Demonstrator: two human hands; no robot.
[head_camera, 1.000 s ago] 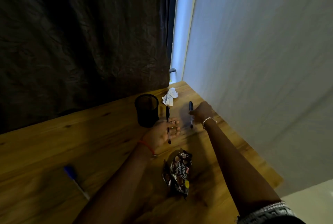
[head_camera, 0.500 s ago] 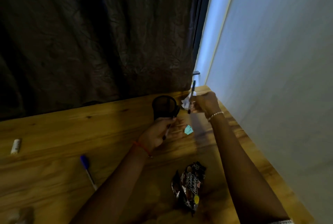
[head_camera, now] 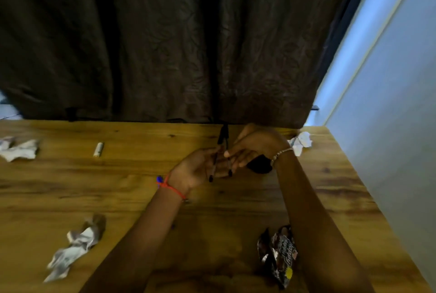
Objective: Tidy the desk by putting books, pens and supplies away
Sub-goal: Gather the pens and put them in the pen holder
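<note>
Above the middle of the wooden desk, my left hand is closed on a black pen held nearly upright. Touching it from the right, my right hand pinches a second black pen. The two pens lean together at their top ends. The black mesh pen cup stands just behind and below my right hand, mostly hidden by it. The blue end of another pen peeks out beside my left wrist.
Crumpled papers lie at the far right, far left and near left. A small white stick lies at the back left. A dark snack wrapper lies near my right forearm. A dark curtain hangs behind; a wall stands at the right.
Both hands picked the two black pens up off the desk and brought them together in front of the pen cup. The view swung left and shows more of the desk.
</note>
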